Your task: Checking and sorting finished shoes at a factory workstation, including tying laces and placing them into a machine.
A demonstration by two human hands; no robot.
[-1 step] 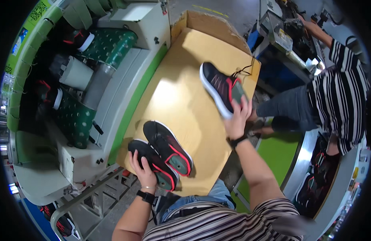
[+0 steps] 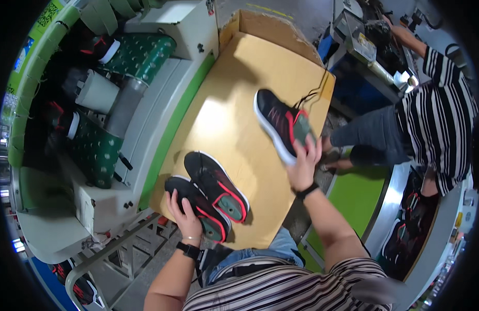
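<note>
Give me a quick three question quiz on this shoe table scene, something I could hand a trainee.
1. True or false: the right hand holds a black shoe by its heel end.
2. How many shoes lie paired by the left hand?
3. What is the table topped with: A cardboard, B glass, C cloth?

Key: 1 true. 2 two, the shoe pair; the left hand touches the nearer one. 3 A.

Two black-red shoes (image 2: pixel 208 194) lie side by side; a third (image 2: pixel 281 124) is tilted, lifted.
</note>
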